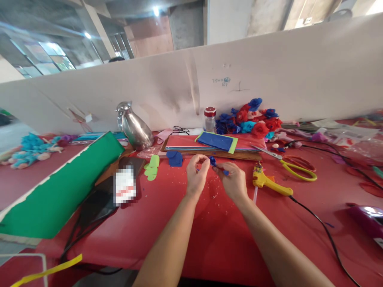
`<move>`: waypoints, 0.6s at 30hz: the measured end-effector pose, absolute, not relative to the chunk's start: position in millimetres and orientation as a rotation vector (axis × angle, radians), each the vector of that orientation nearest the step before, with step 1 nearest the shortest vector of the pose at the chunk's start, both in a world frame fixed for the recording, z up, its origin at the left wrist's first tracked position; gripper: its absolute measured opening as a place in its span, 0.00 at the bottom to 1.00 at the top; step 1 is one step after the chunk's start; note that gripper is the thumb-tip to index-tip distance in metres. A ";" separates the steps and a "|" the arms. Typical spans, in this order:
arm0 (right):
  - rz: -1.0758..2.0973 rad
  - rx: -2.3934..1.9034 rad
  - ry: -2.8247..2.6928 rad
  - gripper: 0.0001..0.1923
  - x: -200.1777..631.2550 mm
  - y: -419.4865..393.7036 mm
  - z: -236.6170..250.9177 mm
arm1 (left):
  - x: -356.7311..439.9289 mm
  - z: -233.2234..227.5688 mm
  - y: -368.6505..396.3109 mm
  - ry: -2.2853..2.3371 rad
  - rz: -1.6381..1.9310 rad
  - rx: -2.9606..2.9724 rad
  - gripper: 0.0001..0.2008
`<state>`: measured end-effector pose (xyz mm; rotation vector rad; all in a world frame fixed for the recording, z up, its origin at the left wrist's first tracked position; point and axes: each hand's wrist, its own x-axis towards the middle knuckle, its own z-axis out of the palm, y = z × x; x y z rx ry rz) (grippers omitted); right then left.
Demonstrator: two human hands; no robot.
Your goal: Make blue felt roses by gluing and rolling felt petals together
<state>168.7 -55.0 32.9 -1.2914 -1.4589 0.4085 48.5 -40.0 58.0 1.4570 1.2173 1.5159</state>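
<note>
Over the red table, a small blue paper flower (212, 160) sits between my two hands. My left hand (196, 175) is closed in a pinch, its thumb and forefinger at the flower's left edge. From the other side, my right hand (235, 181) grips the flower's lower end between thumb and fingers. Bits of blue show behind the fingers of both hands, mostly hidden. Left of my hands lie blue paper petals (174, 158) in a small pile and light green petals (152, 167). A yellow glue gun (271, 182) rests just right of my right hand.
Behind my hands lies a paper stack (182, 142) with a blue piece (216, 140) on top. Scissors (295, 167) lie to the right, finished flowers (254, 119) and a jar (210, 119) behind. A metal jug (134, 125) and green board (66, 191) stand left. The glue gun's cord (323, 227) trails right.
</note>
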 end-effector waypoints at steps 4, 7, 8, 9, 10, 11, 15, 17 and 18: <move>0.432 -1.304 -1.469 0.09 168.4 -54.7 32.8 | 48.5 60.4 -40.6 1.261 1.539 1.469 0.06; 0.457 -1.310 -1.461 0.09 167.5 -54.4 32.6 | 47.8 58.3 -37.6 1.225 1.507 1.339 0.07; 0.464 -1.309 -1.461 0.09 167.3 -54.3 32.3 | 47.5 57.5 -36.3 1.204 1.492 1.282 0.07; 0.471 -1.307 -1.464 0.08 167.0 -54.2 32.0 | 47.3 56.9 -35.2 1.183 1.475 1.226 0.07; 0.476 -1.307 -1.468 0.08 166.8 -54.1 31.6 | 47.1 56.7 -34.3 1.162 1.461 1.178 0.07; 0.478 -1.307 -1.472 0.08 166.6 -54.0 31.1 | 47.1 56.9 -33.6 1.144 1.451 1.146 0.06; 0.460 -1.302 -1.484 0.08 165.7 -53.9 29.7 | 47.6 59.3 -33.9 1.107 1.463 1.168 0.05; 0.453 -1.299 -1.487 0.08 165.4 -53.9 29.7 | 48.0 60.1 -34.9 1.117 1.465 1.195 0.06; 0.452 -1.301 -1.486 0.08 165.4 -54.0 29.8 | 48.1 60.3 -35.3 1.125 1.462 1.198 0.06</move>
